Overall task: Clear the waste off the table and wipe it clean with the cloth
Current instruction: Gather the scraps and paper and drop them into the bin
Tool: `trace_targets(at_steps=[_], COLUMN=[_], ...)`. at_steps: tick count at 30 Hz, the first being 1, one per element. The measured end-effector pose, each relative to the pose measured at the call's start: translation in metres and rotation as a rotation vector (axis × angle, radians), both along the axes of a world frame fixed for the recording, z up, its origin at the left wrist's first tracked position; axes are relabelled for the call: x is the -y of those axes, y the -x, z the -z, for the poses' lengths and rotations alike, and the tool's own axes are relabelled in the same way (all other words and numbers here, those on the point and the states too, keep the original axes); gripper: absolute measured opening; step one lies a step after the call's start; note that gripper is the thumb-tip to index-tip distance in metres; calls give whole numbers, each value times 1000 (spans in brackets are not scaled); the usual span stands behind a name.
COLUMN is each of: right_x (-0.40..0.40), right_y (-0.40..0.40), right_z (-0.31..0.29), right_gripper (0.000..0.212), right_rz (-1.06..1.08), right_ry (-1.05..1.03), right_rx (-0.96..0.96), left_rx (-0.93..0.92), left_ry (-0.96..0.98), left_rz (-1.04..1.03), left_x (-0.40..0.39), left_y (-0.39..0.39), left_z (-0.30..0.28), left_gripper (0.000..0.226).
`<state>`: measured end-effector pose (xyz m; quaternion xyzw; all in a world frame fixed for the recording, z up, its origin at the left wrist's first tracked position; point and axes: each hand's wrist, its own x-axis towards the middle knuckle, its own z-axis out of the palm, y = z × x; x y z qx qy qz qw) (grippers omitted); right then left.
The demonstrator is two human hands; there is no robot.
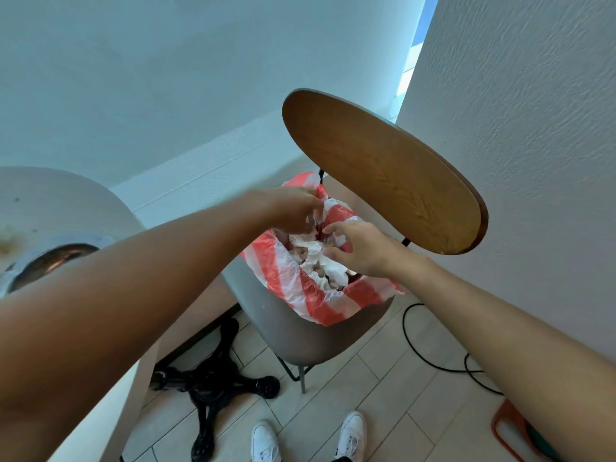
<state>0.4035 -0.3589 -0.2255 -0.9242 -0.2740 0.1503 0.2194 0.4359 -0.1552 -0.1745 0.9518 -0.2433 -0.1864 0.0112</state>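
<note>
A red-and-white striped plastic bag (293, 281) sits open on the grey seat of a chair (300, 331). Crumpled white tissue waste (320, 258) fills its mouth. My left hand (293, 208) reaches over the bag's far rim, its fingers pinched on clear crinkled plastic and tissue. My right hand (360, 248) hovers over the bag's right side with fingers spread and curled, touching the tissue. The white table (60, 208) lies at the left, with brown stains near its edge. No cloth is in view.
The chair's wooden backrest (383, 168) rises just right of the bag, close to a textured wall. A grey plate or bowl (50, 258) lies on the table behind my left arm. Black cables (433, 358), a black stand base (213, 391) and my white shoes lie on the tiled floor.
</note>
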Motion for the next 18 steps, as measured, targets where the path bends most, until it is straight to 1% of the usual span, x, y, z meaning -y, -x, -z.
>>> trace_targets(at_steps=[4, 7, 13, 15, 18], right_x=[0, 2, -4, -8, -15], right_y=[1, -1, -7, -7, -4], right_z=[-10, -26, -88, -106, -131], right_gripper=[46, 39, 18, 18, 22], right_rz=[-14, -28, -128, -156, -214], right_ry=[16, 19, -25, -37, -66], right_rx=[11, 42, 152, 190, 235], left_rx=[26, 57, 177, 214, 267], left_ry=[-9, -38, -63, -60, -48], left_rz=[-7, -39, -148, -192, -276], left_x=[-4, -8, -19, -20, -21], left_y=[10, 21, 57, 71, 96], left_z=[-10, -29, -85, -103, -124], left_gripper=[30, 27, 27, 27, 28])
